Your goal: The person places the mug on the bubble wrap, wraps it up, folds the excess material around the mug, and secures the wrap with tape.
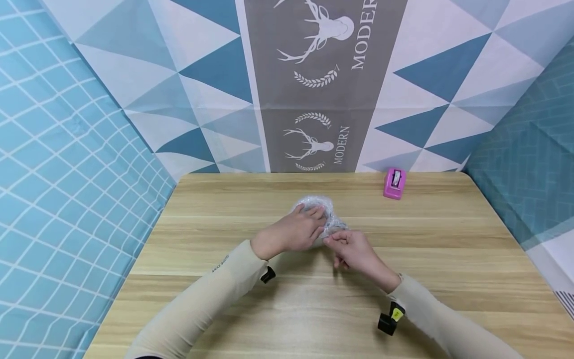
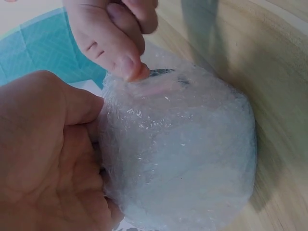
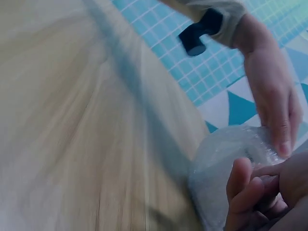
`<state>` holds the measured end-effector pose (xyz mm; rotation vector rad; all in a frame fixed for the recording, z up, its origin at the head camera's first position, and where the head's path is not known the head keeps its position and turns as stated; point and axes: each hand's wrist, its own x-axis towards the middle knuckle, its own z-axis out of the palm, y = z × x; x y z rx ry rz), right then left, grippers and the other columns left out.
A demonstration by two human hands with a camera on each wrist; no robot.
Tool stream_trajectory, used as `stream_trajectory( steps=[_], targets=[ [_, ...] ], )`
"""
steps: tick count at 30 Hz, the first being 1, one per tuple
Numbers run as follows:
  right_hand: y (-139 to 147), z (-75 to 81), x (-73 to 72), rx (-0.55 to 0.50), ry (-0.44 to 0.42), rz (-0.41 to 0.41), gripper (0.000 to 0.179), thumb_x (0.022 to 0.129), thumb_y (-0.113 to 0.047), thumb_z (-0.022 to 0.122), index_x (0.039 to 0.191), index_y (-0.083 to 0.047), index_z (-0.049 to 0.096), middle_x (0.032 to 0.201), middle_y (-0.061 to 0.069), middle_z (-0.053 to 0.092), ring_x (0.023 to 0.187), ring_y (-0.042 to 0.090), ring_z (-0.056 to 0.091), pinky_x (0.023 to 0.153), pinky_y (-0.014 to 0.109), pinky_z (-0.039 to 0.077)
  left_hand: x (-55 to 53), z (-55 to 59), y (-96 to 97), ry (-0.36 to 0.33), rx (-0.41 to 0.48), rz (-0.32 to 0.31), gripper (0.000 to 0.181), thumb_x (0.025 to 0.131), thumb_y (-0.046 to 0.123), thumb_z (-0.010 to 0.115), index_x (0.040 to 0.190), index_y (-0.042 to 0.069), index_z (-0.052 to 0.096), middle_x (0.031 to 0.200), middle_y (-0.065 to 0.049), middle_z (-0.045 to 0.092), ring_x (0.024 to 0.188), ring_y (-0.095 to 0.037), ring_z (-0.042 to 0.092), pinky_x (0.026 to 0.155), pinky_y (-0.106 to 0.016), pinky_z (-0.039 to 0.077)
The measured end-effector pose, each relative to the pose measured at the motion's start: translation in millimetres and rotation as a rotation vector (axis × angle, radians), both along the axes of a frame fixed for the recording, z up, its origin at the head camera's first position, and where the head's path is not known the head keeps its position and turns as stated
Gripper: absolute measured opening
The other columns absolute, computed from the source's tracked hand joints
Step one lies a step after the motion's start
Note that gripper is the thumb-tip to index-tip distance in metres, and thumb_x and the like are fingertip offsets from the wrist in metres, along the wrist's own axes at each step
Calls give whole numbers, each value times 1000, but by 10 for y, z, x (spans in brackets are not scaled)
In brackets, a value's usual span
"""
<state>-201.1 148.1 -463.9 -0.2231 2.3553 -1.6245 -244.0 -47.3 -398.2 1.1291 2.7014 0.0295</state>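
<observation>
A rounded bundle (image 1: 329, 212) wrapped in clear, crinkled plastic is at the middle of the table, near the back. What lies inside the wrap is too blurred to tell. My left hand (image 1: 293, 232) grips the bundle from its left side; in the left wrist view its thumb and fingers hold the edge of the wrapped bundle (image 2: 187, 154). With thumb and index finger, my right hand (image 1: 356, 252) pinches the plastic at the near right of the bundle. Seen from the right wrist, the right hand (image 3: 262, 197) partly covers the bundle.
A pink tape dispenser (image 1: 394, 183) stands by the table's back edge, to the right. Patterned cloth (image 1: 309, 99) hangs behind the wooden table (image 1: 314, 309), and blue gridded cloth (image 1: 67, 174) hangs along the left. Each wrist carries a small black camera mount (image 1: 389, 319).
</observation>
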Motion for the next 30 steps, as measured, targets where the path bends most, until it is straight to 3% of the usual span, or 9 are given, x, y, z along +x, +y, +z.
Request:
stream_trajectory(
  steps=[11, 19, 24, 30],
  targets=[
    [-75, -92, -37, 132, 263, -2, 19, 104, -15, 61, 95, -1, 69, 60, 5, 64, 47, 16, 59, 37, 25, 42, 19, -31, -23, 44, 10, -16, 49, 113, 32, 32, 154, 9, 47, 165, -14, 34, 155, -27, 30, 127, -55, 21],
    [-97, -103, -58, 147, 300, -10, 16, 104, -11, 59, 95, -3, 69, 64, 10, 65, 48, 14, 61, 38, 26, 44, 6, -54, -37, 68, 39, -36, 57, 110, 45, 40, 152, 8, 50, 164, -16, 34, 155, -28, 30, 127, -56, 20],
    [-91, -113, -87, 239, 359, 23, 19, 104, -10, 59, 92, -3, 72, 59, 2, 62, 44, 10, 57, 40, 25, 46, 17, -101, -42, 141, 64, -60, 61, 105, 50, 50, 149, 8, 54, 162, -18, 39, 153, -30, 35, 125, -57, 25],
    [-104, -87, -111, 297, 335, 44, 21, 106, -10, 55, 94, -5, 71, 58, 1, 61, 43, 9, 56, 40, 25, 45, 31, -162, -22, 245, 88, -60, 59, 103, 53, 54, 143, 10, 61, 157, -16, 48, 148, -30, 44, 122, -56, 33]
  ],
)
